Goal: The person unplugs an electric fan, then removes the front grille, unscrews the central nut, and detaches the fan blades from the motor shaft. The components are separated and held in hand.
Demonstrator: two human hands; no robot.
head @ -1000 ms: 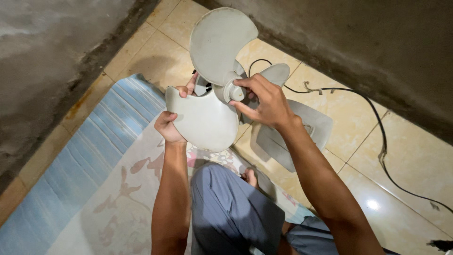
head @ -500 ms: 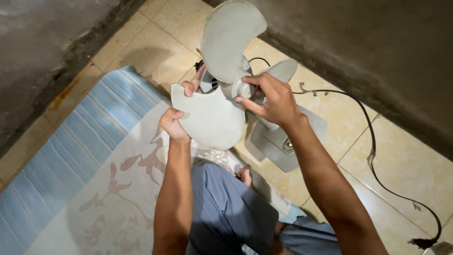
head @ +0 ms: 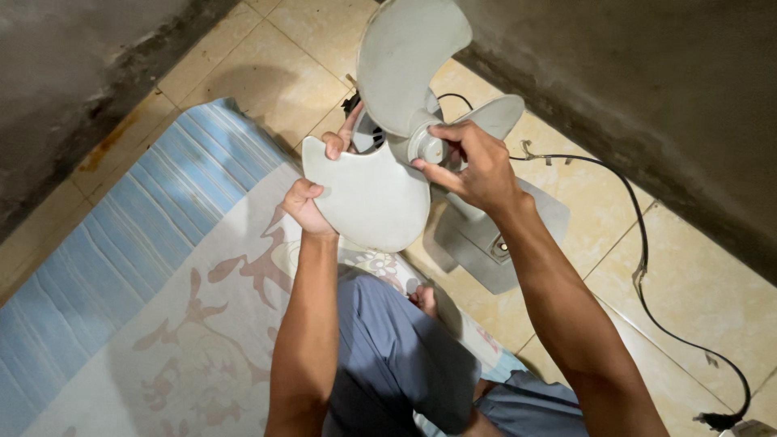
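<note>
The right hand point(head: 477, 166) is closed around the round hub cap point(head: 426, 147) at the centre of a pale grey fan blade point(head: 380, 154), with thumb and fingertips pinching the cap from the side. The left hand point(head: 312, 194) grips the lower lobe of that same blade: its fingers curl over the lobe's outer edge, while the forefinger reaches up along the notch between two lobes. The blade is held up in front of the person, above the floor, tilted so its face looks toward the camera. One lobe stands up toward the top of the view, one hangs down over the left wrist, and a third points off to the right behind the right hand.

Just behind and below the blade stands the fan's grey base point(head: 494, 235), resting on the tiled floor point(head: 267, 73). A black power cord point(head: 643, 259) runs from the fan across the tiles to a plug near the lower right corner.

The person sits with a knee in grey-blue trousers point(head: 396, 356) raised between the forearms. Under them lies a mat point(head: 137, 275) with blue stripes and a pale floral pattern. Rough grey concrete walls point(head: 647, 97) meet behind the fan, forming a corner.
</note>
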